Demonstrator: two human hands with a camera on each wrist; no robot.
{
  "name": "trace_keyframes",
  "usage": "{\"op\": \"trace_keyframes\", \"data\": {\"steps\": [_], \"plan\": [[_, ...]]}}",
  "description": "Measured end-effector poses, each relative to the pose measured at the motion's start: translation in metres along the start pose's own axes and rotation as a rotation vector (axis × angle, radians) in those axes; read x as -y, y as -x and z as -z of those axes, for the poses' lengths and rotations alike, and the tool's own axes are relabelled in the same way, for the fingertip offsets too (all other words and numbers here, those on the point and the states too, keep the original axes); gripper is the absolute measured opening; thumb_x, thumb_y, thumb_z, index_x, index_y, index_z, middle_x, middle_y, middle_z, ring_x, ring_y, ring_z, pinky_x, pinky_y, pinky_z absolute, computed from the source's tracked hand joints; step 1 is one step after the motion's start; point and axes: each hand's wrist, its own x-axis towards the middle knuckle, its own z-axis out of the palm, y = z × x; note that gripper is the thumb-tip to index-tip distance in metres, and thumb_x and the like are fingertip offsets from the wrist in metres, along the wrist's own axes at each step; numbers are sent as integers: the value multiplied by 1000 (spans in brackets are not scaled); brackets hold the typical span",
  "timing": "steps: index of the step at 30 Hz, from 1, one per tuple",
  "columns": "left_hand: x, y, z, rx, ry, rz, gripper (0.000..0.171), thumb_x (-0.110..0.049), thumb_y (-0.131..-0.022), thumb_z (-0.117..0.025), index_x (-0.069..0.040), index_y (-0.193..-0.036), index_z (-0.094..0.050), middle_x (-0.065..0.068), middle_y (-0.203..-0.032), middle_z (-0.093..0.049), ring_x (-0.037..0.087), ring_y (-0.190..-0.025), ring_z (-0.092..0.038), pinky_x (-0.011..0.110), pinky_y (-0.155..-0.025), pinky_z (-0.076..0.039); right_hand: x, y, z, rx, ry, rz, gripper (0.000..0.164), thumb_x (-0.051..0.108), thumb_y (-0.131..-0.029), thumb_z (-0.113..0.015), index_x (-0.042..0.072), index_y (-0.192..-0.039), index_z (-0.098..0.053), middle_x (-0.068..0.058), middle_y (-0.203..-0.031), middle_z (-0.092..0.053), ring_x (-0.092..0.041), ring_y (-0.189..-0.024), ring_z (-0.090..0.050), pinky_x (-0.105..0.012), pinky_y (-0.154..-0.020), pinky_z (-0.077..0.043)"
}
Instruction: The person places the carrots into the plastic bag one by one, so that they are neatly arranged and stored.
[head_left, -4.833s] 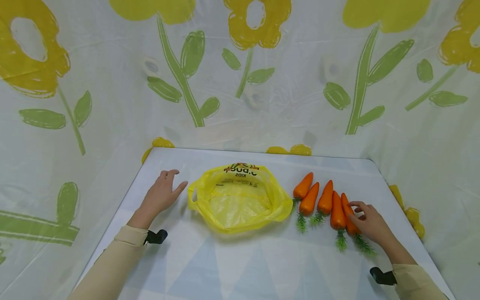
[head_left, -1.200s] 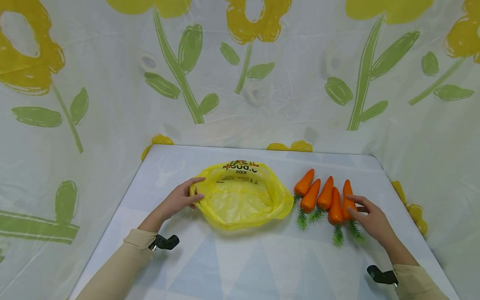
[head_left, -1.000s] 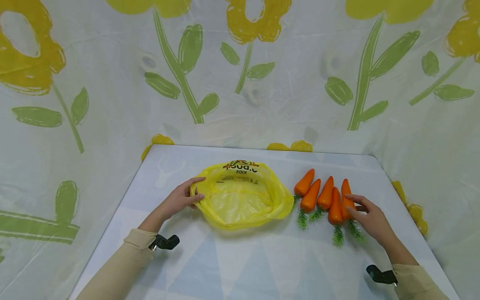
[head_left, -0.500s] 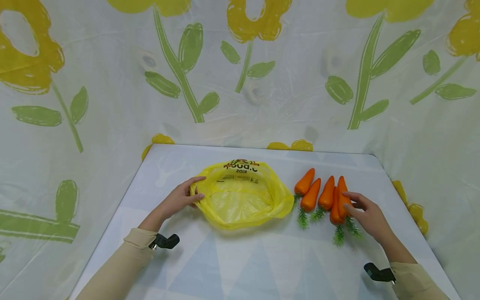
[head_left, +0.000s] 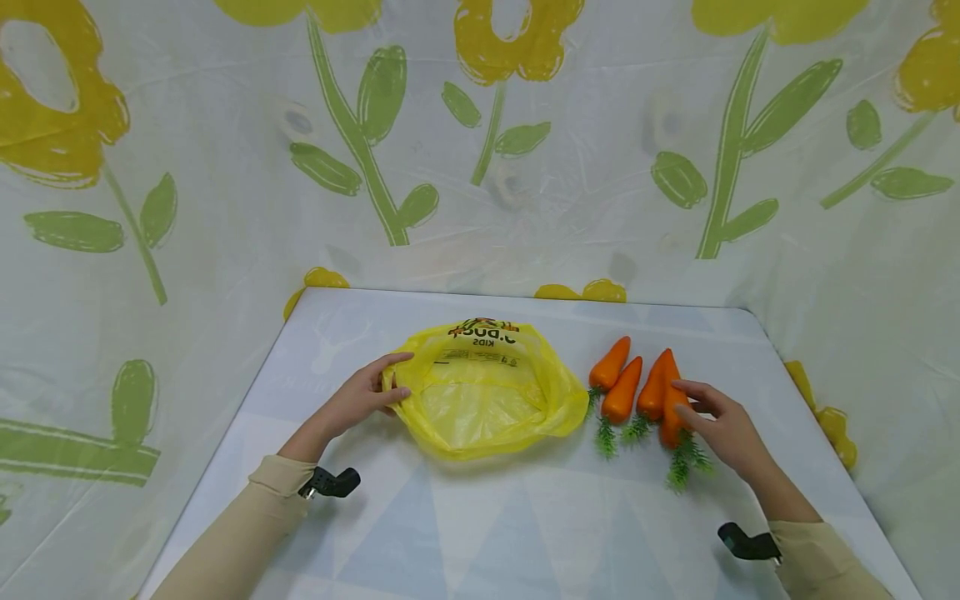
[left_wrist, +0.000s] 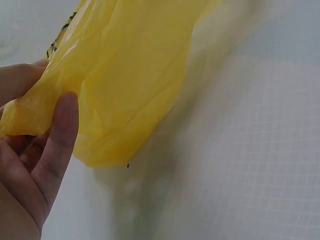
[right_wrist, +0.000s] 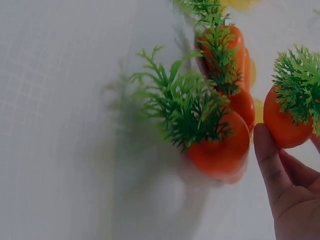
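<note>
A yellow plastic bag [head_left: 480, 417] lies with its mouth spread, showing black lettering on its inner back wall. My left hand [head_left: 362, 400] pinches its left edge between thumb and fingers; the left wrist view shows the thumb on the film of the bag [left_wrist: 135, 85]. On the right, my right hand [head_left: 722, 425] holds a toy carrot [head_left: 677, 406] by its sides, tip pointing away. Seen from the right wrist, that carrot [right_wrist: 286, 122] is raised above the others, its green top toward me. Beneath it another carrot [right_wrist: 220, 150] is largely hidden in the head view.
Two carrots [head_left: 621, 392] lie beside the bag's right side, and one more carrot [head_left: 653, 393] sits by the held one. A pale table [head_left: 480, 533] with blue triangles bears everything. A flower-printed curtain [head_left: 585, 225] hangs behind and at the sides.
My left hand has moved right from beside the bag and taken hold of its edge. My right hand has gripped the rightmost carrot, raised it and carried it left over its neighbour.
</note>
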Motion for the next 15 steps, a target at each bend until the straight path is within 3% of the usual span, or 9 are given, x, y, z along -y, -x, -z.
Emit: {"op": "trace_keyframes", "data": {"steps": [9, 15], "plan": [[1, 0, -1, -1, 6, 8, 67, -22, -98, -71, -15, -156, -39, 23, -133, -53, 26, -88, -66, 46, -74, -61, 4, -4, -9, -12, 18, 54, 50, 36, -105, -58, 6, -145, -54, -22, -145, -52, -36, -116, -56, -16, -83, -48], [2, -1, 0, 0, 3, 4, 67, -22, -98, -71, -15, -156, -39, 23, -130, -55, 27, -88, -66, 46, -74, -61, 7, -8, -15, -6, -8, 56, 51, 37, -104, -59, 7, -145, -54, -22, -144, -53, -34, -113, -56, -19, -79, -53]]}}
